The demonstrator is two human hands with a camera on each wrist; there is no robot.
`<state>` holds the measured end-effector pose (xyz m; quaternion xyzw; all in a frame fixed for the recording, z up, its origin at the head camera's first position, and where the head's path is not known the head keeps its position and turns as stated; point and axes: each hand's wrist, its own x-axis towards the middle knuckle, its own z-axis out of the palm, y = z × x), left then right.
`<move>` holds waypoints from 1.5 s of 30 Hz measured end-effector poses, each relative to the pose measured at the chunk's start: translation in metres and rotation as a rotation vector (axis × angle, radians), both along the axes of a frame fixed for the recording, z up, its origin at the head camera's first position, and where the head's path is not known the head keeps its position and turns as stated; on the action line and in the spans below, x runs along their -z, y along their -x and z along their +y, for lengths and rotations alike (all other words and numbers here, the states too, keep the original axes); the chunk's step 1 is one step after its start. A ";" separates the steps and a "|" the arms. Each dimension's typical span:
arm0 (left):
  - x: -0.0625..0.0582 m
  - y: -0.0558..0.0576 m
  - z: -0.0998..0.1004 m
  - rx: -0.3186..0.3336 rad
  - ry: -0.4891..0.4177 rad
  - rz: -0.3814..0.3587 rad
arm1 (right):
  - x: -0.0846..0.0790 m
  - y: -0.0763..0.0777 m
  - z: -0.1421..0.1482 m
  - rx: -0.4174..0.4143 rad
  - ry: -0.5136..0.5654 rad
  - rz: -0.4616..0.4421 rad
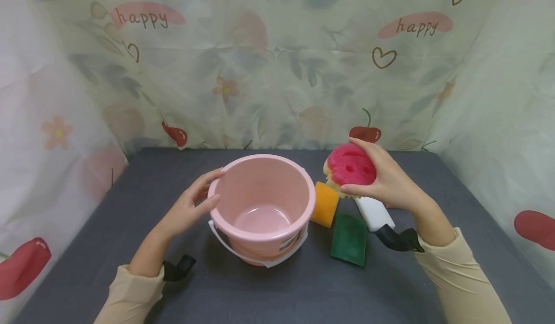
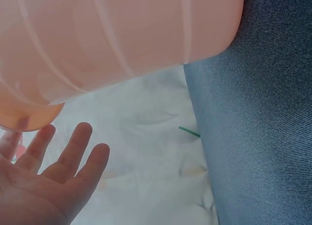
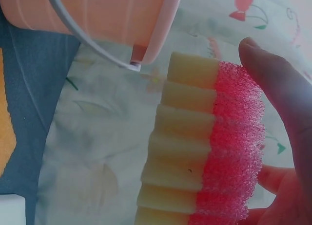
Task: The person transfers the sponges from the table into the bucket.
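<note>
Pink sponge [image 1: 350, 164] in right hand [image 1: 393, 181]

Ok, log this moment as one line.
left hand: at rim of pink bucket | right hand: grips pink-and-cream sponge | sponge: outside bucket, right side

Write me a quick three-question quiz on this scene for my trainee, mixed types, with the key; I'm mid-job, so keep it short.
1. What does the right hand hold?
2. True or false: the pink bucket lies on its side.
3. In the head view, where is the dark green pad relative to the bucket?
A) to its left
B) to its right
C) inside it

Key:
1. A pink and cream sponge.
2. False; it stands upright on the dark table.
3. B.
</note>
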<state>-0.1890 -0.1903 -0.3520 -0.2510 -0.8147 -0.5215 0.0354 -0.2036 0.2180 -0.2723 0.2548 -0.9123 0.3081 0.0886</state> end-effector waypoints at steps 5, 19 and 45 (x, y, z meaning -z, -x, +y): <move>0.000 0.000 0.000 0.004 -0.007 -0.002 | -0.002 -0.001 -0.006 0.002 -0.004 -0.005; 0.002 0.000 0.000 0.005 -0.011 0.000 | -0.007 -0.004 -0.024 -0.046 0.016 -0.005; 0.002 0.001 0.000 0.012 -0.030 -0.023 | -0.008 -0.007 -0.069 -0.195 0.050 0.027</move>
